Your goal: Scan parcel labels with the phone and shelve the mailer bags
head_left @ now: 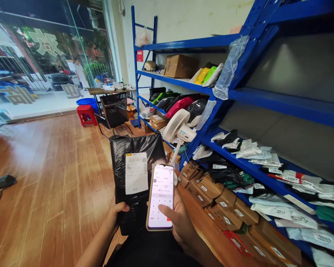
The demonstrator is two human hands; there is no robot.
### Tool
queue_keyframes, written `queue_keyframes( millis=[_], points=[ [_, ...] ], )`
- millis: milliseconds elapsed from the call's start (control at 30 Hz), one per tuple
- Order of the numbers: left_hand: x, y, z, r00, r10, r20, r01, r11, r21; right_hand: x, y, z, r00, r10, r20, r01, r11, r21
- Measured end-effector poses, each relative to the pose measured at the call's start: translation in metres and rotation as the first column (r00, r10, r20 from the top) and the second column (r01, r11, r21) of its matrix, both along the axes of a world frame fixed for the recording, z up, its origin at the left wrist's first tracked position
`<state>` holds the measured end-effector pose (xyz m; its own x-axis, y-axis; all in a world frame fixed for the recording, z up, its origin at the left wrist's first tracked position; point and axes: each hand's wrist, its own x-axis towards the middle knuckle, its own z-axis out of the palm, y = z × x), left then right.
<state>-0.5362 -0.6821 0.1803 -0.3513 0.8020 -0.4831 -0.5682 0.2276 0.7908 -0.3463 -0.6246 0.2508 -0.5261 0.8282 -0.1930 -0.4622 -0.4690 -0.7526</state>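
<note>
My left hand [119, 211] grips the lower left edge of a black plastic parcel [156, 146], its thumb lying on the front. A white shipping label [136, 174] is stuck on the parcel's face. In front of the parcel's right side, my right hand [178, 215] is wrapped round a smartphone [161, 196]. The phone's lit screen shows a number keypad, and my right thumb rests over its middle keys. Most fingers of both hands are hidden behind what they hold.
A white fan [178, 128] stands just beyond the parcel. Blue shelves [180, 78] with bagged parcels run along the right, with cardboard boxes [225, 207] on the floor below. Farther off are a black chair [115, 109], a red stool [86, 115] and a glass front.
</note>
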Motion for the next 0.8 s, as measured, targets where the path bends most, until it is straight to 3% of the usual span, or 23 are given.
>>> queue_keyframes(
  millis=[167,300,533,700,800],
  points=[
    [0.0,0.003,-0.003,1.0,0.003,0.017,-0.003,1.0,-0.03,-0.004,0.003,-0.001,0.999,-0.021,-0.042,0.022,0.999,0.023],
    [0.002,0.006,-0.004,1.0,0.016,0.008,-0.016,0.999,-0.036,-0.008,0.005,-0.007,0.999,-0.043,0.019,0.043,0.999,0.03],
    [0.005,0.007,0.001,1.0,0.008,0.009,-0.008,1.0,-0.019,0.002,0.01,-0.009,0.988,0.147,-0.041,-0.144,0.987,0.064],
    [0.004,0.009,-0.003,1.0,0.016,0.006,-0.016,1.0,-0.025,0.004,0.011,-0.005,0.987,0.157,-0.034,-0.154,0.984,0.087],
    [0.006,0.009,-0.003,1.0,0.028,-0.012,-0.028,0.999,-0.028,0.001,0.01,-0.006,0.993,0.091,-0.07,-0.089,0.996,0.028]
  ],
)
